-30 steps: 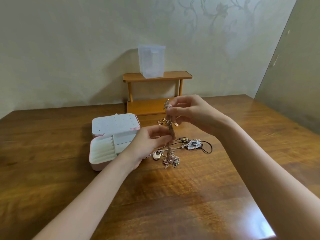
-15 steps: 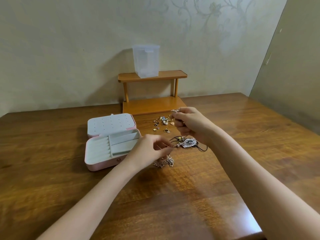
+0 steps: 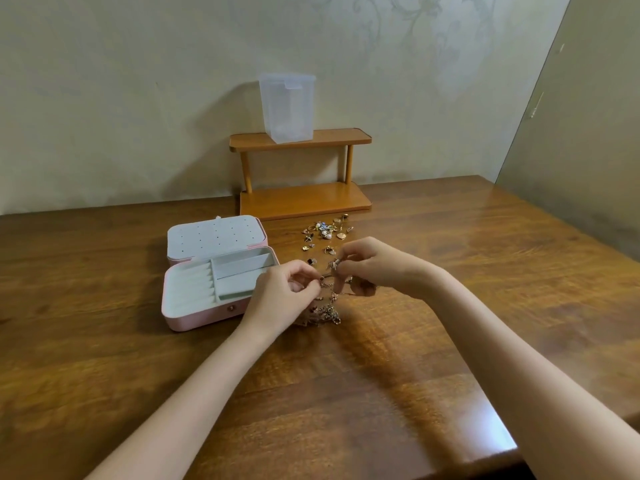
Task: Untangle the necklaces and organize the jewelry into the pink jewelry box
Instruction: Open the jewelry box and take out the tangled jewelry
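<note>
Left hand (image 3: 280, 296): thumb and forefinger pinched on a thin strand of the tangled gold-toned chain necklaces (image 3: 325, 311), other fingers curled loosely under. Right hand (image 3: 372, 266): fingertips pinched on a small charm end of the same tangle, held just above the wood. The two pinches sit close together, a short run of chain between them. The bulk of the tangle lies heaped on the dark glossy wooden table (image 3: 450, 341) directly beneath and just nearer than the hands; individual strands too fine and blurred to count.

Open pink rectangular jewelry box (image 3: 207, 317) just left of the left hand, toward the table's left half. Its pale lining shows ring rolls on the left and two flat compartments on the right; nothing visible in them. The lid, folded back flat toward the far edge, carries a white panel dotted with small holes.

Scatter of small gold, pearl and blue earrings and charms (image 3: 327, 232) lies beyond the hands, apart from the tangle.

Against the far edge: orange-brown two-tier wooden shelf (image 3: 304, 202), with a translucent lidded plastic container (image 3: 287, 109) standing upright on its top tier.
</note>
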Motion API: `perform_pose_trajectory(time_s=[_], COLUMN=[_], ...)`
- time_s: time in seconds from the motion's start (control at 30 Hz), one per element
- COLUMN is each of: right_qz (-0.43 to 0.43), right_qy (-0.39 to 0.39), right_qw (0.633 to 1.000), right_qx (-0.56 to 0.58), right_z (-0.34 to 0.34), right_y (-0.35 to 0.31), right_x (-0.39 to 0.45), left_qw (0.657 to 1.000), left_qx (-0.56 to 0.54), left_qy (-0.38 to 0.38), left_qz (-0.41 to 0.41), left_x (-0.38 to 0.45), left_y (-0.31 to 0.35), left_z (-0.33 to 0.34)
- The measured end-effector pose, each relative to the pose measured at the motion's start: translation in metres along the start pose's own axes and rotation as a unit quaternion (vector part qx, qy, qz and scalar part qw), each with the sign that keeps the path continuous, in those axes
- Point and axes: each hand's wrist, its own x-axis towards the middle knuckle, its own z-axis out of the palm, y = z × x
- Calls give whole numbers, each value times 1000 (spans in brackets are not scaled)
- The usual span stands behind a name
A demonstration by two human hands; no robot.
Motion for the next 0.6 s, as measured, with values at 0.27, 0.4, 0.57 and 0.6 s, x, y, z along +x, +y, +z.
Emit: perform_pose_trajectory(time_s=[0.27, 0.4, 0.57, 0.6], right_qz=[5, -47, -121, -132], right_qy=[5, 64, 90, 85], right_qw=[999, 963, 904, 899], right_qx=[36, 257, 400, 408], right_z=[18, 21, 20, 20], right_y=[36, 45, 39, 37], right_x=[16, 26, 30, 28], left_qw=[983, 986, 981, 979], left_qx=[71, 54, 93, 100], left_qy=[95, 114, 110, 110], left_qz=[141, 111, 132, 137], left_x=[7, 11, 11, 10], left_y=[-24, -29, -31, -31], left_z=[5, 3, 7, 7])
